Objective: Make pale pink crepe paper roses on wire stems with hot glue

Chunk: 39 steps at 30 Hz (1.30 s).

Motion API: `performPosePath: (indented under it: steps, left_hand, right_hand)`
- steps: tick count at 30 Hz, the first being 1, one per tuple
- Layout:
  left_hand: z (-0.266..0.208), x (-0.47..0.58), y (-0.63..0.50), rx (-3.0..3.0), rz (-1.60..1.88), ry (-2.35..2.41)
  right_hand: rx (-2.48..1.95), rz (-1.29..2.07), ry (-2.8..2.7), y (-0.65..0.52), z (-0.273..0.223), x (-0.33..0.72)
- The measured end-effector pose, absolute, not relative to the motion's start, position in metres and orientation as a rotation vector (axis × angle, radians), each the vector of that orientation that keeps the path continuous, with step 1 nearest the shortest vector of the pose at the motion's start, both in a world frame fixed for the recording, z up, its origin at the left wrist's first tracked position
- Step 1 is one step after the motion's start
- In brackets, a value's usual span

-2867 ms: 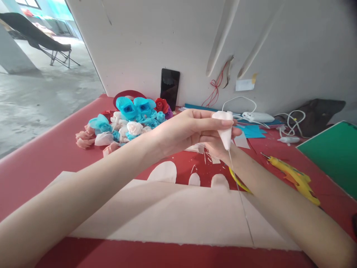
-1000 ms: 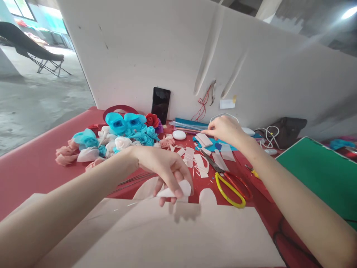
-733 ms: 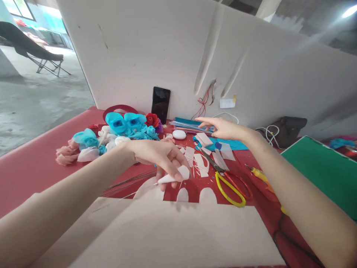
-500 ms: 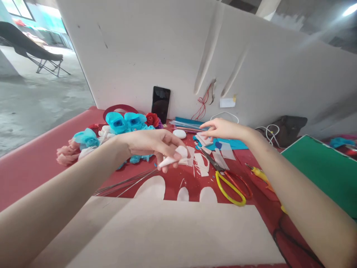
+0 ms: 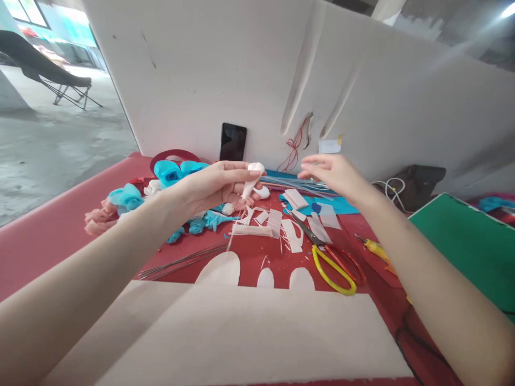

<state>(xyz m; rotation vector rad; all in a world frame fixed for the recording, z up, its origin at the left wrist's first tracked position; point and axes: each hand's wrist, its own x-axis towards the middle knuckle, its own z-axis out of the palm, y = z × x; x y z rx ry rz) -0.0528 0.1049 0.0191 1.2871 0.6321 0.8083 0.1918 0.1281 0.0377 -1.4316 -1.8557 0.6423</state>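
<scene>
My left hand (image 5: 213, 185) pinches a small pale paper cone (image 5: 252, 178) on a thin wire that hangs down toward the table. It is raised above the pile of paper flowers (image 5: 169, 182). My right hand (image 5: 332, 172) hovers in the air to the right of the cone, fingers loosely spread, holding nothing. Below it lie cut paper strips (image 5: 295, 199) and blue sheets (image 5: 341, 205). A large pale pink sheet (image 5: 241, 332) with scalloped cut-outs lies in front of me.
Red-and-yellow scissors (image 5: 333, 262) lie on the red table (image 5: 48, 241). A bundle of thin wires (image 5: 181, 261) rests left of centre. A phone (image 5: 233, 142) leans on the white board. A yellow glue gun (image 5: 372, 247), a green mat (image 5: 466, 246) and a dark bag (image 5: 418, 182) are at right.
My left hand rose from the pink sheet up to flower-pile height, turning the cone upright. My right hand lifted off the paper strips at the back and now hovers open.
</scene>
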Motion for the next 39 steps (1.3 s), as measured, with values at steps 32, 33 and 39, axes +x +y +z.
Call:
performPosePath:
  steps: [32,33,39]
  left_hand:
    - [0.024,-0.007,0.042,1.647,0.761,0.452]
    - [0.022,-0.007,0.041,1.639,0.777,0.451]
    - [0.016,-0.006,0.041,1.567,0.786,0.466]
  right_hand:
    - [-1.008,1.359,-1.509,-0.011,0.011,0.165]
    - [-1.012,1.348,-1.510,-0.012,0.010,0.165]
    - [-1.016,1.344,-1.498,-0.012,0.011,0.164]
